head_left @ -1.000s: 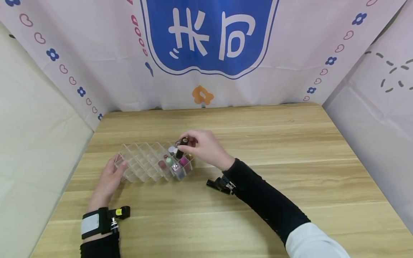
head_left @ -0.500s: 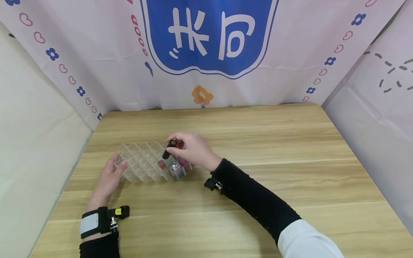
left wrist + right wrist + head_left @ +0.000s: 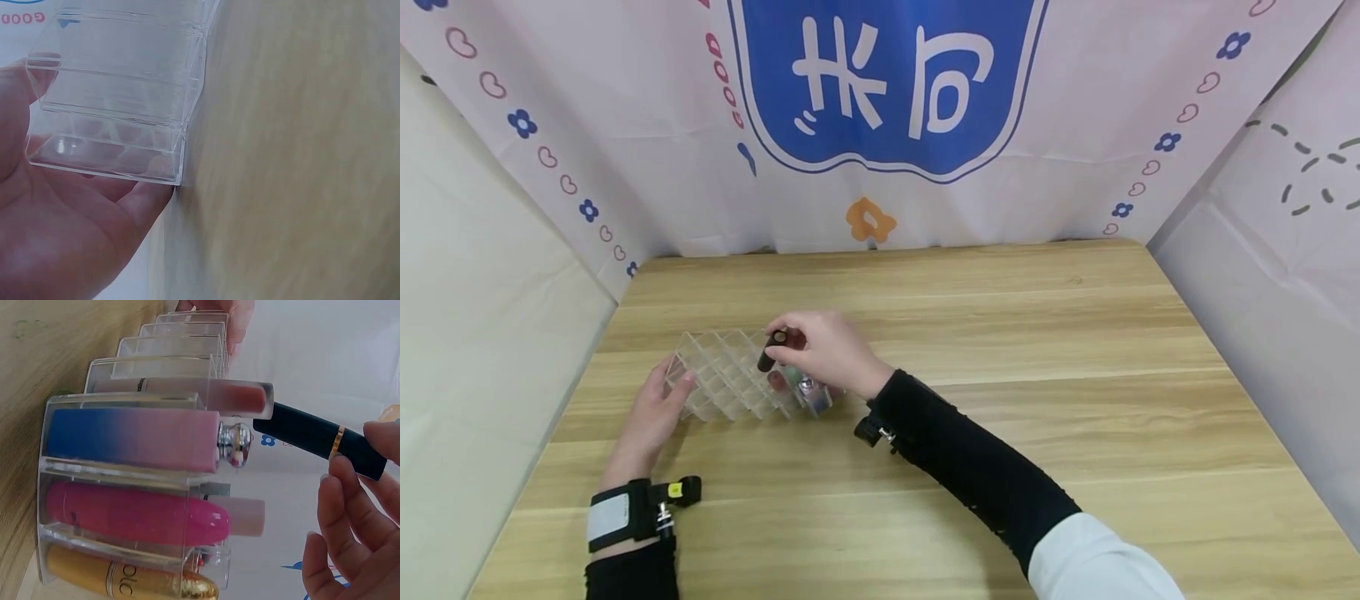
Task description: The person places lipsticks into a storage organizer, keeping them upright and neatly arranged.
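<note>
A clear acrylic lipstick organizer (image 3: 718, 379) with diamond-shaped slots stands on the table. My left hand (image 3: 653, 412) grips its left end, thumb on the near side; in the left wrist view, fingers (image 3: 147, 200) reach behind the clear wall. Above the organizer's middle, my right hand (image 3: 831, 350) pinches a black lipstick (image 3: 297, 430) with a gold band, tilted. Filled slots at the right end hold a blue-and-pink tube (image 3: 128, 437) with a silver knob, a magenta tube (image 3: 131, 511), a gold tube (image 3: 119, 572) and a reddish lip gloss (image 3: 240, 399). My right hand partly hides that end in the head view.
The wooden table (image 3: 1000, 333) extends around the organizer. A printed cloth (image 3: 1000, 208) hangs along its back edge, and pale sheets (image 3: 490, 292) close off the sides. Camera straps sit on both wrists.
My right hand has moved left with the black lipstick, from over the filled right end toward the organizer's middle. The left hand and the organizer stay in place.
</note>
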`<state>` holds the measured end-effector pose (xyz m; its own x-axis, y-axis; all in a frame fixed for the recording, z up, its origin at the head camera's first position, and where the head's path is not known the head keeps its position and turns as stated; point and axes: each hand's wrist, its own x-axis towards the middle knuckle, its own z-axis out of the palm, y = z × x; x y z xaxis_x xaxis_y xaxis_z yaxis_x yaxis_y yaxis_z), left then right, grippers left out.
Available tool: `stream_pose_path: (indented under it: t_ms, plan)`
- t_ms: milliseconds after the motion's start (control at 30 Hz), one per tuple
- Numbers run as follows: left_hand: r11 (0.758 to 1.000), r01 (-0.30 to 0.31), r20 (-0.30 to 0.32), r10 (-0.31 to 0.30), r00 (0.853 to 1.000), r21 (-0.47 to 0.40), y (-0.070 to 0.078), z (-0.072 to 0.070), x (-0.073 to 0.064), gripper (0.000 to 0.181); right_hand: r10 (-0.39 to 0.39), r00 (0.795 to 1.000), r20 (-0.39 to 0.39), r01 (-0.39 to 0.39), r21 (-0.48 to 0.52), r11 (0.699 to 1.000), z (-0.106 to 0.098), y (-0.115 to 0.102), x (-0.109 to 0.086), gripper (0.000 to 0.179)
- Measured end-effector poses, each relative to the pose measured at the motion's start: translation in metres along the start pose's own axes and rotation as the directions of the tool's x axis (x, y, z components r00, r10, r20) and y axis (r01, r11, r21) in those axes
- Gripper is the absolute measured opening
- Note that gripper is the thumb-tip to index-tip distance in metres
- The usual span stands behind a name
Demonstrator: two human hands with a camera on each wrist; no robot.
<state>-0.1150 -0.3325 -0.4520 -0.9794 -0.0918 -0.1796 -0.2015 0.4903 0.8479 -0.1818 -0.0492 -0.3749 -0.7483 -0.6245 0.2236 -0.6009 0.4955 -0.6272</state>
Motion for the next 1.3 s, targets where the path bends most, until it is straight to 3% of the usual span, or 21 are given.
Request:
stream_pose_path:
  t_ms: [200,533,833,1300]
  plan:
    - [1.000,0.011,-0.009,-0.011,1.000,0.001,-0.002,0.000,0.002,0.073,-0.036,0.999,0.025,0.037,-0.053,0.998,0.006,-0.004,0.004,0.029]
    - [1.000,0.016,-0.015,-0.016,1.000,-0.006,0.001,0.001,-0.001,0.075,-0.024,0.996,0.087,0.035,-0.131,0.991,0.011,-0.006,0.004,0.030]
    - [1.000,0.000,-0.009,-0.001,1.000,-0.012,-0.001,0.001,0.002,0.071,-0.011,0.997,0.077,0.025,-0.185,0.982,0.016,-0.006,0.006,0.029]
    - [1.000,0.025,-0.001,-0.025,1.000,-0.004,0.001,0.002,0.000,0.074,-0.013,0.996,0.088,0.031,-0.214,0.976,0.024,-0.005,0.008,0.025]
